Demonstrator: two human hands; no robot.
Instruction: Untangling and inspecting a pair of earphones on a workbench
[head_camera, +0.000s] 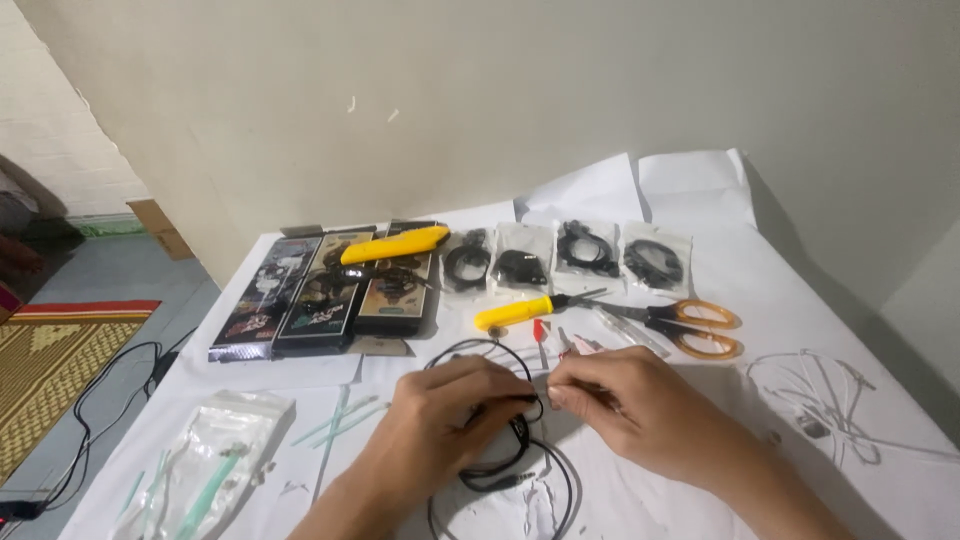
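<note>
My left hand (448, 410) and my right hand (625, 400) meet at the middle of a table covered in white paper (800, 290). Both pinch a thin black cable (520, 470) that loops in front of them and trails toward me, ending in a small metal plug. The fingertips of the two hands almost touch around the cable near a small black part. Just beyond my right hand lie small red and white pieces (560, 340).
Behind the hands lie yellow-handled pliers (515, 313), orange-handled scissors (695, 325), a yellow tool (395, 244) on three dark flat boxes (320, 295), and several clear bags of black cables (565, 250). A clear bag with green sticks (215, 465) sits near left. Thin white wires (825, 395) lie right.
</note>
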